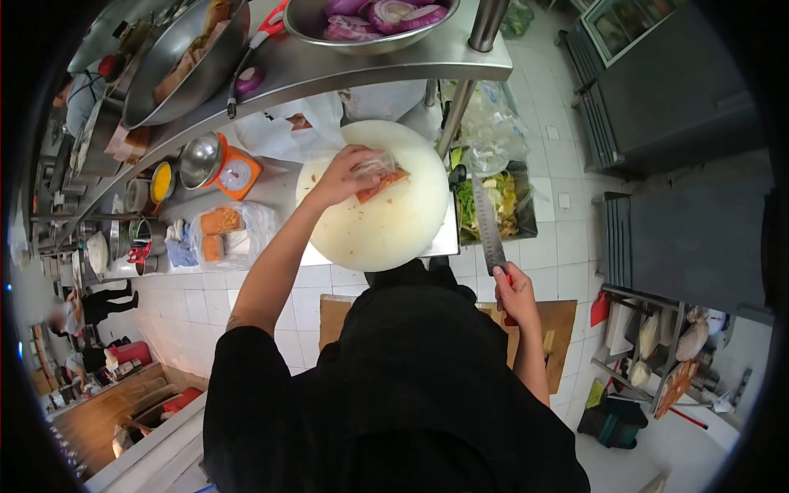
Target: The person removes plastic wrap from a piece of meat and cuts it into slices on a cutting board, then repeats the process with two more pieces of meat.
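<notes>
One orange-brown, flat food slab [382, 187] lies on the round, white cutting board [386, 238], long axis slanting forward and rightward. Left hand [345, 174]: nearer, fingers bent over crumpled, clear plastic [379, 163] at the slab; grip cannot be confirmed. Right hand [516, 294]: closed around a long, steel-bladed knife [486, 223], right of the board, blade forward, well apart from the slab.

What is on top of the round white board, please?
A reddish food piece and small crumbs; the left hand, touching clear plastic, hides part of the piece, so that cannot be seen.
</notes>
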`<state>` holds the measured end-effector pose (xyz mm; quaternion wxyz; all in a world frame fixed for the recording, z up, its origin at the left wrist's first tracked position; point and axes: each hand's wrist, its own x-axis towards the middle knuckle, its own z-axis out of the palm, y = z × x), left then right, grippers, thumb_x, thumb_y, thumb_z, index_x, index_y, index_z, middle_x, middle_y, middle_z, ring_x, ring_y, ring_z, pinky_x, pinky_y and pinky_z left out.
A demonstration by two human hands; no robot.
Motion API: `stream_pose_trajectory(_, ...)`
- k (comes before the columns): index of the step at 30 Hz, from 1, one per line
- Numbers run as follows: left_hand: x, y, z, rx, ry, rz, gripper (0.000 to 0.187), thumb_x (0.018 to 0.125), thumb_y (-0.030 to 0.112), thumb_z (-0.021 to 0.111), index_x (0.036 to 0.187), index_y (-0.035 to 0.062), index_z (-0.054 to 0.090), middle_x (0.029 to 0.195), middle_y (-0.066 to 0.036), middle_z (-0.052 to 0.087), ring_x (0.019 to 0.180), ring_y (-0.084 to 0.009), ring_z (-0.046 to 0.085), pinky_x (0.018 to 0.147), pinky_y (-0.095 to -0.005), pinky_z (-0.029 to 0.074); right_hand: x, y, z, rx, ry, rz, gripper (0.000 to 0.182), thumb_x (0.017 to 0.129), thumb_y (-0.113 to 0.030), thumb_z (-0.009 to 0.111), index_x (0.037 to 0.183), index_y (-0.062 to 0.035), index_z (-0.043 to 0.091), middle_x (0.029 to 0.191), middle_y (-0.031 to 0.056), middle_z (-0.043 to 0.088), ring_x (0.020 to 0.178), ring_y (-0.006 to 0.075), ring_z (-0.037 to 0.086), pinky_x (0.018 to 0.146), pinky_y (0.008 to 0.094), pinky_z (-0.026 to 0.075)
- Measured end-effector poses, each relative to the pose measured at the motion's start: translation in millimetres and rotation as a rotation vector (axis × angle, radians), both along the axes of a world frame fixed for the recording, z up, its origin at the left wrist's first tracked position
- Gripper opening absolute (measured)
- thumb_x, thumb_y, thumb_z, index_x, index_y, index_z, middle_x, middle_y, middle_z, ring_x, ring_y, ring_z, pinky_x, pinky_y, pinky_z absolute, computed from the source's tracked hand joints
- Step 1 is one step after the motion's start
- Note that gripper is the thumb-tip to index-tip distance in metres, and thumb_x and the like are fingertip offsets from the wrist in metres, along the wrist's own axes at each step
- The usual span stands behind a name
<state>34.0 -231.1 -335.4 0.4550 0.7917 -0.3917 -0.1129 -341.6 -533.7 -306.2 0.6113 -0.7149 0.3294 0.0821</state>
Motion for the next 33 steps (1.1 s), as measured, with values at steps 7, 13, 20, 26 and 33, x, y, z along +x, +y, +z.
stream_pose_trajectory(7, 64, -42, -22, 0.247, -0.019, 0.231, 0.036, 0.092, 0.025, 0.079, 0.122, 0.0059, 0.078, 0.104, -0.011, 0.077, 0.099, -0.0279, 0.073, 0.092, -0.0398, 0.057, -2, 8, 0, 0.023, 0.003, 0.007, 0.033, 0.111, -0.029, 0.062, 0.091, -0.0039, 0.058, 0.059, 0.0003, 0.051, 0.047, 0.0093, 0.05, 0.044, 0.0294, 0.042)
stream_pose_trajectory(13, 80, -50, 26, -0.285, 0.859, 0.391, 0.033, 0.104, 0.029, 0.06, 0.126, 0.0054, 0.064, 0.118, -0.008, 0.074, 0.113, -0.0241, 0.07, 0.094, -0.0442, 0.058, -7, 6, -4, 0.023, -0.024, -0.07, 0.031, 0.112, -0.029, 0.062, 0.093, -0.0044, 0.059, 0.059, -0.0008, 0.05, 0.047, 0.009, 0.049, 0.044, 0.0293, 0.041)
stream_pose_trajectory(20, 12, -46, 118, -0.693, 0.632, 0.467, 0.026, 0.107, 0.012, 0.05, 0.127, -0.0003, 0.061, 0.107, -0.013, 0.076, 0.101, -0.0261, 0.073, 0.095, -0.042, 0.059, -44, 0, -19, 0.055, 0.016, -0.18, 0.029, 0.112, -0.03, 0.061, 0.095, -0.0055, 0.06, 0.062, 0.0001, 0.052, 0.047, 0.0095, 0.05, 0.044, 0.0292, 0.042)
stream_pose_trajectory(26, -101, -205, 83, -0.326, 1.069, 0.159, 0.023, 0.103, 0.019, 0.059, 0.125, 0.0116, 0.061, 0.114, -0.008, 0.072, 0.103, -0.0212, 0.07, 0.094, -0.0437, 0.054, -58, -8, -16, 0.07, 0.031, -0.255, 0.031, 0.113, -0.03, 0.06, 0.095, -0.0048, 0.059, 0.059, 0.0001, 0.05, 0.045, 0.0102, 0.049, 0.042, 0.0302, 0.041)
stream_pose_trajectory(33, -23, -366, 14, -0.638, 1.139, 0.644, 0.048, 0.097, 0.02, 0.067, 0.142, 0.0084, 0.056, 0.139, -0.015, 0.061, 0.127, -0.0274, 0.059, 0.102, -0.0476, 0.051, -80, -36, -21, -0.021, 0.022, -0.256, 0.031, 0.113, -0.03, 0.06, 0.095, -0.0043, 0.059, 0.059, 0.0004, 0.051, 0.045, 0.0103, 0.049, 0.043, 0.0298, 0.043)
